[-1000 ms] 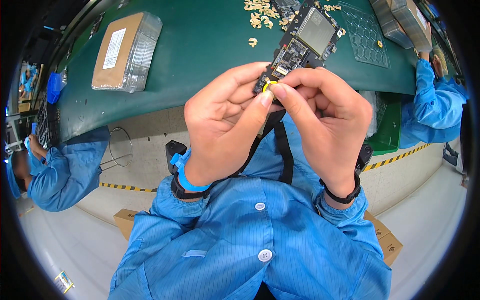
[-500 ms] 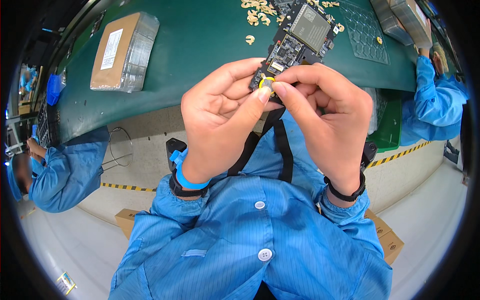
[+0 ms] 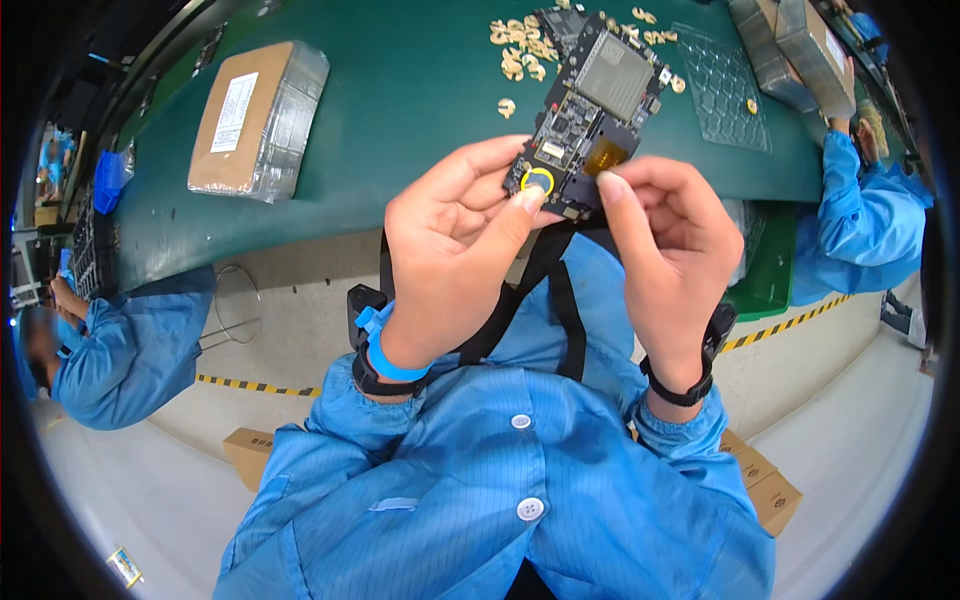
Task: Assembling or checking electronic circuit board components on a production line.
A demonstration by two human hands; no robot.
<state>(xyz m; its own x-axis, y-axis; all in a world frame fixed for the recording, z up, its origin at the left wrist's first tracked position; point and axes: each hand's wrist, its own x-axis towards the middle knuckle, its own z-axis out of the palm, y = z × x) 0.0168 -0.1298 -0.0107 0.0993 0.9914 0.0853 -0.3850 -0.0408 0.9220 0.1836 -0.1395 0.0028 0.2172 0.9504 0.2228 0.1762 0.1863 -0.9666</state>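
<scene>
A dark circuit board point(image 3: 572, 135) is held tilted above the near edge of the green table. My left hand point(image 3: 450, 225) grips its lower left end, fingers behind and thumb on top. The thumb tip presses on a small round part with a yellow rim point(image 3: 541, 178), most likely a coin cell, which it partly covers. My right hand point(image 3: 672, 225) is closed, thumb and forefinger meeting at the board's lower right edge beside an amber patch point(image 3: 604, 156). A large silver metal shield point(image 3: 610, 72) covers the board's far end. My right fingertips are partly hidden.
Small tan curved pieces point(image 3: 515, 45) lie scattered behind the board. A clear plastic tray point(image 3: 725, 95) is at the right, near stacked wrapped packs point(image 3: 805, 60). A wrapped brown pack point(image 3: 235, 120) sits at the left. Co-workers in blue point(image 3: 865, 220) flank the green table point(image 3: 400, 80).
My right thumb and forefinger have left the yellow-rimmed part and moved right to the board's edge. The left thumb stays on that part. The board has shifted slightly nearer.
</scene>
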